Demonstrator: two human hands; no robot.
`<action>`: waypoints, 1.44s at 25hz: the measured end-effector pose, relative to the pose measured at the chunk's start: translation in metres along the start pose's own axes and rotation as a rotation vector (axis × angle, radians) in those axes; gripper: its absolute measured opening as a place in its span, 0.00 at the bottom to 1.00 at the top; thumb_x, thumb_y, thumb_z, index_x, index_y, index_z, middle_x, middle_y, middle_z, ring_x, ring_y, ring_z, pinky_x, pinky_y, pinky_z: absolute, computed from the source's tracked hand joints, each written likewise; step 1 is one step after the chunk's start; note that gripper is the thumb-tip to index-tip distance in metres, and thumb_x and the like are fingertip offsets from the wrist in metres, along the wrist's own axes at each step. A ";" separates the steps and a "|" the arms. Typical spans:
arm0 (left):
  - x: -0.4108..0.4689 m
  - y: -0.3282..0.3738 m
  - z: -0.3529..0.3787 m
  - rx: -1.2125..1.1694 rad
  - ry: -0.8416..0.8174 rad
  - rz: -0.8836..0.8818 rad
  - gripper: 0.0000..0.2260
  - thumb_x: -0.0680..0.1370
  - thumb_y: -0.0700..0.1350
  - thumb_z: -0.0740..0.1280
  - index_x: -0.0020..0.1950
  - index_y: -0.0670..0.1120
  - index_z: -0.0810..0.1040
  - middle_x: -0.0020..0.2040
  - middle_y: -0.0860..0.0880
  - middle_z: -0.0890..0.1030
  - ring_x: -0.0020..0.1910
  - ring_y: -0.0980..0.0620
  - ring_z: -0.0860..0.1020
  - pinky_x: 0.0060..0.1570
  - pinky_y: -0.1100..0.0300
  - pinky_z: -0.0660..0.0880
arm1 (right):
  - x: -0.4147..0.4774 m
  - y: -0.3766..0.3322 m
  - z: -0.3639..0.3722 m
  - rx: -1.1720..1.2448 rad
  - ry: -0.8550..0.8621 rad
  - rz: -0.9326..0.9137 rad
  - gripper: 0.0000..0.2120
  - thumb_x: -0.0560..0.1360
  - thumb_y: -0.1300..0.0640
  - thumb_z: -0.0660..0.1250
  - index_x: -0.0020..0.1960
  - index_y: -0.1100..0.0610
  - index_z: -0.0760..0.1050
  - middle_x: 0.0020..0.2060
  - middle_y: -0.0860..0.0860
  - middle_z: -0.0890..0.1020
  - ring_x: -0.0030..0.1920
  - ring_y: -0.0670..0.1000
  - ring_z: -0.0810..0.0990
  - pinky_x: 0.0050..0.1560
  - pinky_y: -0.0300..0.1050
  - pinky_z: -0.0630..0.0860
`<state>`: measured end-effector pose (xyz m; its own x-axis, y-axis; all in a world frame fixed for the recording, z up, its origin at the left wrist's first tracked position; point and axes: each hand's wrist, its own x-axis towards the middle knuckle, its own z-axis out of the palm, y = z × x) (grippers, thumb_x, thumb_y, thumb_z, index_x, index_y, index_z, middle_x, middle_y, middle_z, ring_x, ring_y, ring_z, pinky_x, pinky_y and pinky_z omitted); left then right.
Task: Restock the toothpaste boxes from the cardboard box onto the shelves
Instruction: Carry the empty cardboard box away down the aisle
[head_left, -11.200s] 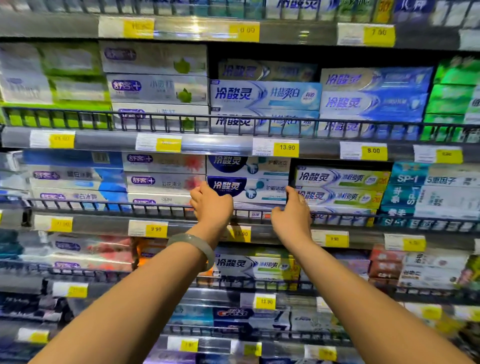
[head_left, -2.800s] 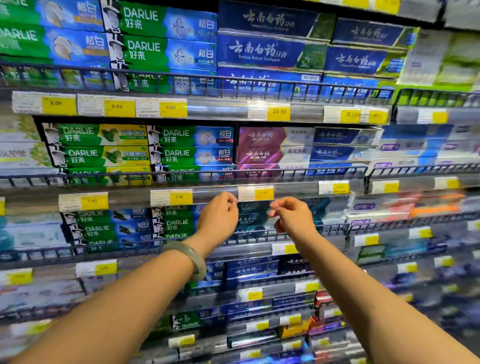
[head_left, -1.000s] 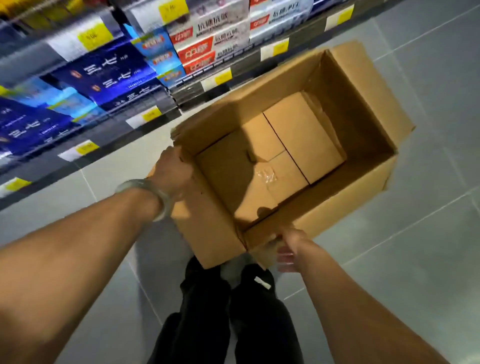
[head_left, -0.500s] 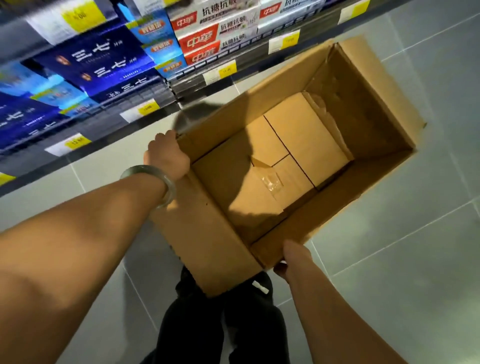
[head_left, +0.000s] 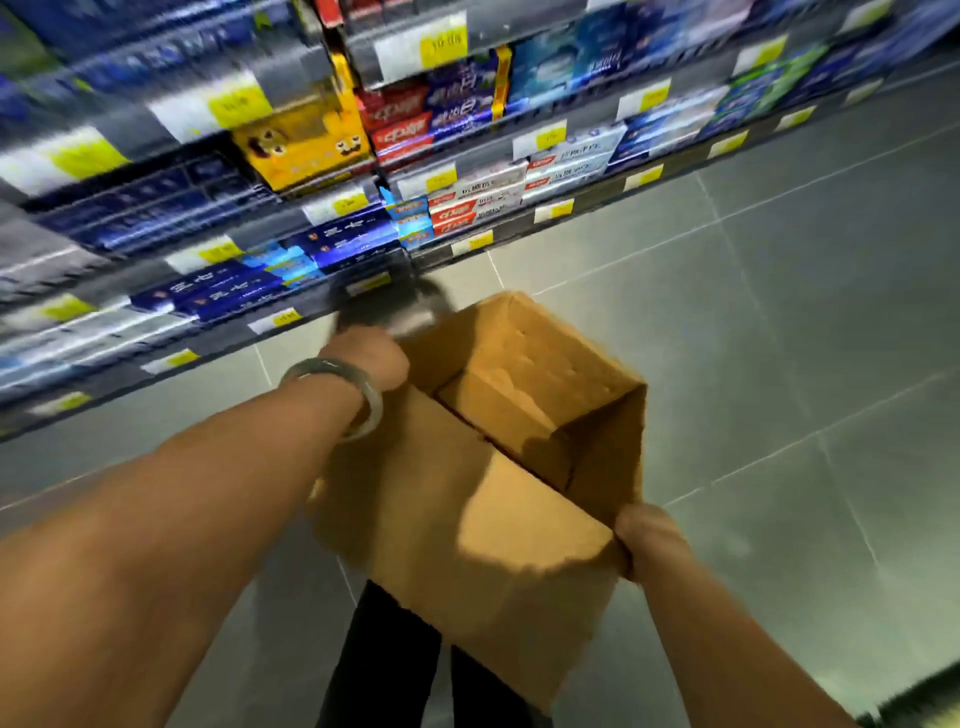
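Beside shelves (head_left: 597, 196): left grip (head_left: 366, 358) and right grip (head_left: 649, 545) clutch cardboard box (head_left: 493, 545) edges; price tags (head_left: 441, 45) blurred, unreadable.

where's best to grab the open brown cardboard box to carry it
Opposite sides of its rim, one hand from each side: the open brown cardboard box is wide with no handles; the left hand and right hand grip it so.

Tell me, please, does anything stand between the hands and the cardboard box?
Nothing visible does: the left hand grips the cardboard box at its far edge, the right hand at its near corner.
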<state>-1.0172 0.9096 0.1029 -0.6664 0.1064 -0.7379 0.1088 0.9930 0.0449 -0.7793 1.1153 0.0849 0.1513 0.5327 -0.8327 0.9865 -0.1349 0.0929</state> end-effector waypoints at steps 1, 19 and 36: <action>-0.016 -0.009 -0.004 0.010 -0.018 -0.020 0.09 0.77 0.42 0.58 0.50 0.42 0.77 0.57 0.40 0.78 0.48 0.43 0.76 0.45 0.57 0.69 | -0.015 0.002 -0.008 -0.053 -0.032 -0.012 0.13 0.78 0.58 0.55 0.51 0.66 0.73 0.45 0.62 0.78 0.45 0.61 0.79 0.46 0.54 0.80; -0.476 -0.235 0.028 -0.347 0.115 -0.491 0.14 0.77 0.43 0.56 0.55 0.41 0.78 0.62 0.39 0.78 0.60 0.40 0.76 0.60 0.54 0.72 | -0.351 0.101 -0.022 -1.051 0.129 -0.832 0.11 0.76 0.61 0.57 0.48 0.59 0.77 0.56 0.58 0.80 0.60 0.60 0.79 0.56 0.50 0.76; -0.824 -0.616 0.311 -0.778 0.002 -1.146 0.11 0.74 0.42 0.62 0.53 0.46 0.81 0.59 0.45 0.80 0.57 0.43 0.79 0.57 0.53 0.75 | -0.636 0.358 0.413 -1.475 -0.046 -1.346 0.15 0.71 0.55 0.56 0.52 0.58 0.74 0.49 0.60 0.76 0.50 0.58 0.77 0.54 0.51 0.75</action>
<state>-0.3054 0.1942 0.4739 -0.1043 -0.7803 -0.6167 -0.9294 0.2972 -0.2190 -0.5485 0.3829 0.4222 -0.5730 -0.3356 -0.7477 -0.2698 0.9387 -0.2146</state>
